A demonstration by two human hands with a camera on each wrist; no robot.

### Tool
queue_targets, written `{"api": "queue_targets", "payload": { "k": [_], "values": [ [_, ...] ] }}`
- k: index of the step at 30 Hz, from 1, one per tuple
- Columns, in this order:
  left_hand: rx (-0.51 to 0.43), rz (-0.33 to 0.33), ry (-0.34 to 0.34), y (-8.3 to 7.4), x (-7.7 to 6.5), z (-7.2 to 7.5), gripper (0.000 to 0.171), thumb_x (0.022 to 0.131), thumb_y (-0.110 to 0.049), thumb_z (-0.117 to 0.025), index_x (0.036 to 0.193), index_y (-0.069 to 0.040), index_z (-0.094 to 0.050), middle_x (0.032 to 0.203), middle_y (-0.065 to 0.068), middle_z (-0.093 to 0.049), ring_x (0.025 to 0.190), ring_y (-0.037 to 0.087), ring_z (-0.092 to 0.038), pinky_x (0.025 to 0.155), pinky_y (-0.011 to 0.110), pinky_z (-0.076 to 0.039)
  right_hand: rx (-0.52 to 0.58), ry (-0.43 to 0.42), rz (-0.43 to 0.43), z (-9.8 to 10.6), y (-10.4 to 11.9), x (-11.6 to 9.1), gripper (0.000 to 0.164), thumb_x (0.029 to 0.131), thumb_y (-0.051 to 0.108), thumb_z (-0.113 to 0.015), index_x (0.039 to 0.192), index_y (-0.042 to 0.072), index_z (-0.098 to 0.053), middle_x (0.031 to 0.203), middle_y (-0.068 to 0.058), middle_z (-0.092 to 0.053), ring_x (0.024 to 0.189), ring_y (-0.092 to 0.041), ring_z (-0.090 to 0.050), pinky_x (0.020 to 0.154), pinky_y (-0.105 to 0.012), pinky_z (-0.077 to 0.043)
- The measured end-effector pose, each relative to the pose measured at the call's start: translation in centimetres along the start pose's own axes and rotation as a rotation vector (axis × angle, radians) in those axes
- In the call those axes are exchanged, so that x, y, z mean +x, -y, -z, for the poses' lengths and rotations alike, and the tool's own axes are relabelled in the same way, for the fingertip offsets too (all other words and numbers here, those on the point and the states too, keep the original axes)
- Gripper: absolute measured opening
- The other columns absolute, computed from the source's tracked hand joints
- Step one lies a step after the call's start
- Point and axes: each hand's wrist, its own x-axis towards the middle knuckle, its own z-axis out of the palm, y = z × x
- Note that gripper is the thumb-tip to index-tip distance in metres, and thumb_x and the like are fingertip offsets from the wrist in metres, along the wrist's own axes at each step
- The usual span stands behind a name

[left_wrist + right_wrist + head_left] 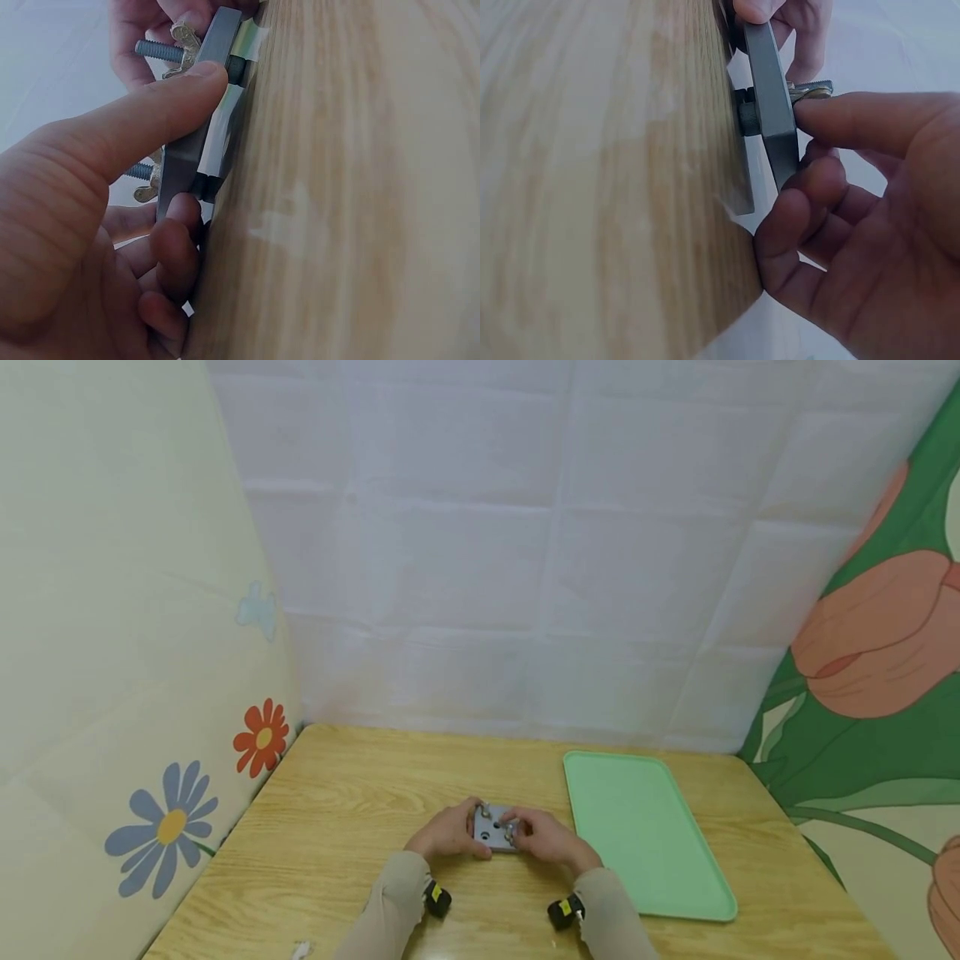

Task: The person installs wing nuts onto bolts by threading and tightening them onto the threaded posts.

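Note:
A small grey metal plate (491, 838) with dark holes is held just above the table between both hands. Two bolts pass through it, their knurled heads (748, 118) on the table side and brass-coloured wing nuts (148, 189) on the opposite face. My left hand (448, 832) grips the plate by its left end, thumb along the near edge and fingers curled at the far side. At the right end, my right hand (547, 838) pinches the right wing nut (813, 91) with thumb and fingers, which partly hide it.
A light green tray (652, 843) lies on the wooden table (360, 802) to the right of the hands. A small whitish scrap (302, 950) is at the near left. White cloth (450, 568) hangs behind, with patterned cloths at both sides.

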Motion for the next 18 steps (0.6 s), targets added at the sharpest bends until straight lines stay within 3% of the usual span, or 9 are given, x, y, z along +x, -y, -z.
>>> {"api": "queue_targets", "payload": {
  "k": [18],
  "values": [
    [0.013, -0.014, 0.0, 0.29, 0.38, -0.37, 0.075, 0.063, -0.039, -0.076, 0.125, -0.016, -0.04, 0.08, -0.004, -0.053, 0.066, 0.012, -0.047, 0.059, 0.029, -0.037, -0.023, -0.004, -0.023, -0.07, 0.05, 0.02, 0.014, 0.084, 0.011, -0.054, 0.097, 0.014, -0.056, 0.068, 0.003, -0.049, 0.056, -0.01, -0.044, 0.051, -0.025, -0.036]
  ]
}}
